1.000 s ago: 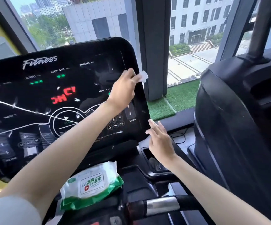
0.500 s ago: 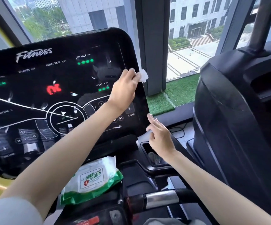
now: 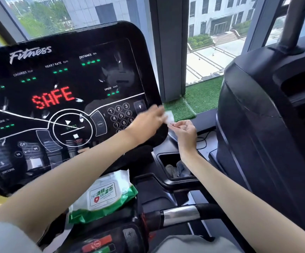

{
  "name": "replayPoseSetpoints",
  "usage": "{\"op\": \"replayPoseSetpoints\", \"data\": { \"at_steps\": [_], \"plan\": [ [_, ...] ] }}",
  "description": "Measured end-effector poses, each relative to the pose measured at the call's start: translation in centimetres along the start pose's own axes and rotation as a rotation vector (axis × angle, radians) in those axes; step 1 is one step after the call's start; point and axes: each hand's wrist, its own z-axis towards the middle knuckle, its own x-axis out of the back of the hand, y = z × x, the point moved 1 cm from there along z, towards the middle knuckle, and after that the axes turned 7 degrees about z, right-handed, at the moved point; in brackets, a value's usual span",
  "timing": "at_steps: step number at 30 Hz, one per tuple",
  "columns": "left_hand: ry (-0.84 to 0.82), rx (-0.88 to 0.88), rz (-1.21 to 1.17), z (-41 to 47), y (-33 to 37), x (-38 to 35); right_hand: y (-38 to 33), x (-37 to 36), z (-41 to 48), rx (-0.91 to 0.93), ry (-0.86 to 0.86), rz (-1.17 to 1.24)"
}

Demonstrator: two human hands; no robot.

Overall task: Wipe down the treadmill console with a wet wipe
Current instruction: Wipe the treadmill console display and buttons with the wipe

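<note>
Your left hand [image 3: 148, 121], blurred, pinches the wet wipe [image 3: 169, 116] at the console [image 3: 56, 79] right edge, mid-frame. Your right hand [image 3: 185, 131] curls just below it; grip unclear. Tray pocket [image 3: 177, 180] below holds crumpled pale scraps [image 3: 171, 169]. Wipe pack [image 3: 104, 196] lies lower centre.

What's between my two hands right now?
The small white wet wipe, gripped by the left hand, its free end right by the right hand, off the console's right edge, in the head view.

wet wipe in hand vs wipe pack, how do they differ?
The wet wipe is small and plain white; the wipe pack is big, white and green, labelled. The left hand holds the wet wipe by the console's right edge; the wipe pack lies below the console. Both show white.
</note>
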Motion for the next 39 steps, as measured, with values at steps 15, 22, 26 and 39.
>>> {"op": "replayPoseSetpoints", "data": {
  "at_steps": [15, 22, 26, 39],
  "plan": [
    [-0.341, -0.409, 0.154, -1.5, 0.0, -0.9, 0.2, -0.3, -0.3, 0.2, -0.19, -0.319],
    [-0.296, -0.4, 0.159, -2.0, 1.1, -1.4, 0.3, -0.4, -0.1, 0.121, -0.208, -0.249],
    [-0.232, -0.28, 0.152, -0.7, 0.6, -0.5, 0.3, -0.3, 0.2, 0.1, -0.191, -0.248],
    [-0.26, -0.212, 0.136, -0.6, 1.0, -0.2, -0.1, -0.6, -0.1, 0.16, -0.207, -0.31]
  ]
}}
